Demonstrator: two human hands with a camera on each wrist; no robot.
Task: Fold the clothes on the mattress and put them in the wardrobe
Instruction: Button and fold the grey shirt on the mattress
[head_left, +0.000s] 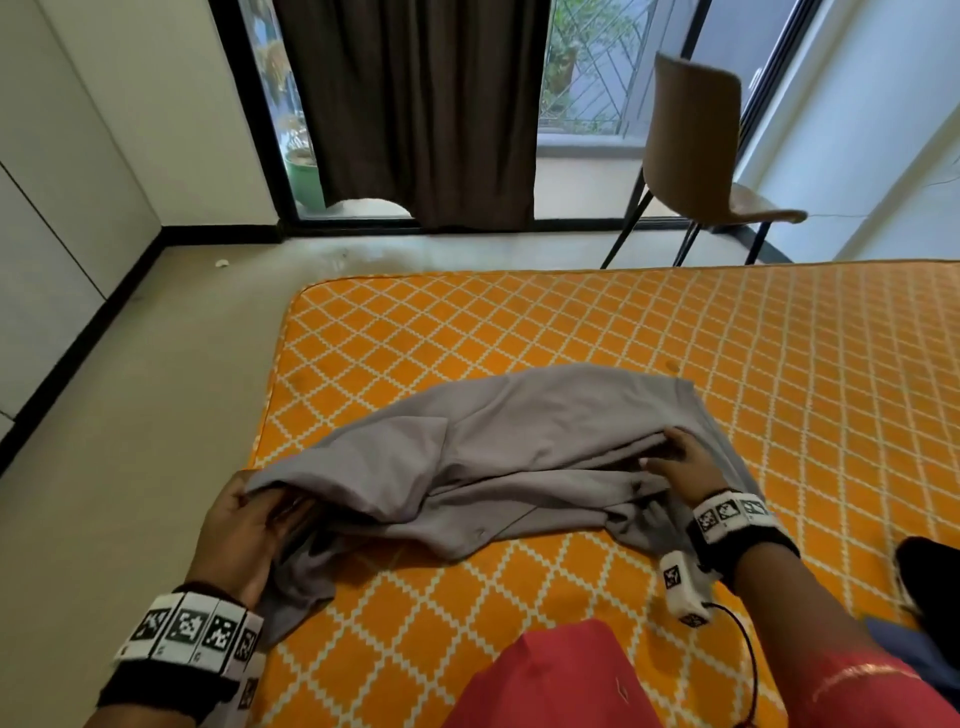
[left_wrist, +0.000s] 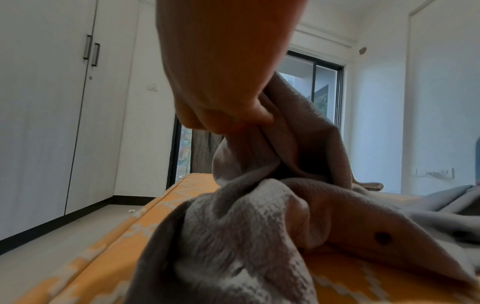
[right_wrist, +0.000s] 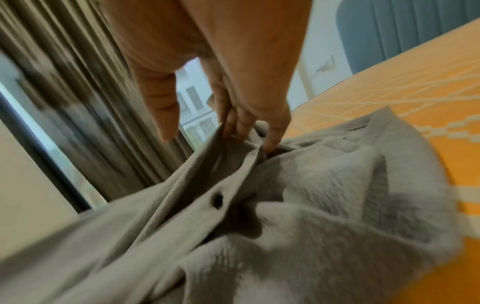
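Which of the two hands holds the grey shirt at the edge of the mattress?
The left hand. It grips the grey shirt at the mattress's left edge, beside the floor; the right hand holds it farther in, over the orange cover.

Bare mattress (head_left: 675, 322) lies open beyond the shirt (head_left: 519, 441); chair (head_left: 696, 156) stands behind.

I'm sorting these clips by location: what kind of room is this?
Most likely a bedroom in a home. An orange patterned mattress fills the foreground, tall white wardrobe doors line the side wall, and a brown curtain hangs at a sliding glass door.
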